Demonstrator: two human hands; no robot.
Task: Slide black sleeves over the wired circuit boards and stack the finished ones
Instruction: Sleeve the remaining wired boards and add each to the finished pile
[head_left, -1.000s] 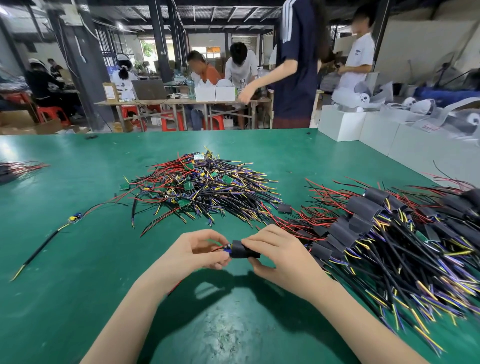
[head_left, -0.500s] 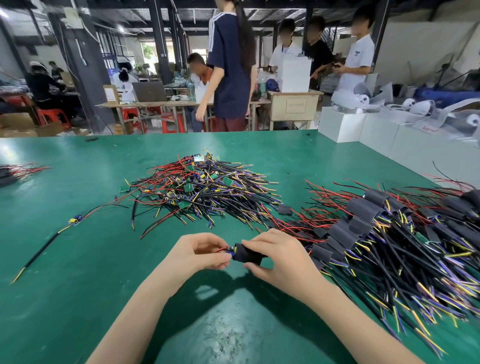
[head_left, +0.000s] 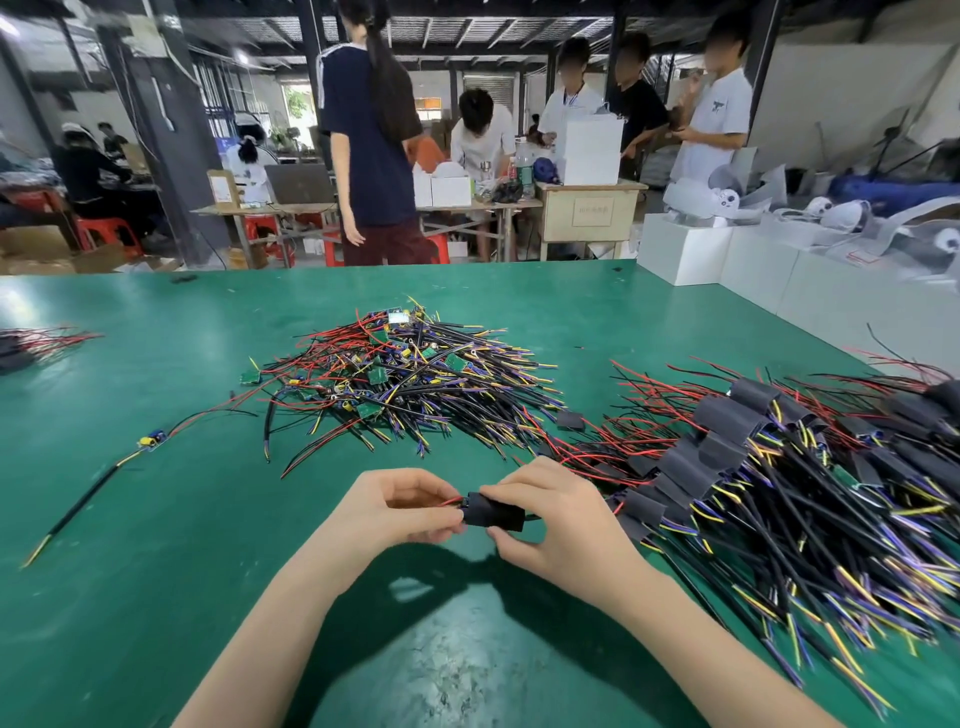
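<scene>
**Two hands hold one black sleeve above the green table**

On the green table (head_left: 156, 519) there are no boxes for the parts; the things lie in open heaps. In the middle is a pile of bare circuit boards (head_left: 395, 374), small green boards with red, black and yellow wires going out in all directions. On the right side is the stack of finished ones (head_left: 769, 483), each wrapped in black, with the wires pointing toward the near edge. One loose sleeve piece (head_left: 570, 420) lies between the two heaps. One single wired board (head_left: 151, 440) lies alone at the left.

Behind the table stand white boxes (head_left: 685, 254). A wooden cabinet (head_left: 589, 213) carries a label, but the writing is too blurred to read.

The left hand (head_left: 400, 506) pinches the red wires at the left end of the black sleeve (head_left: 492, 510), fingers curled. The right hand (head_left: 550, 514) grips the sleeve itself, thumb under and fingers over it. The sleeve is held just above the table, near the front of the finished stack.
</scene>
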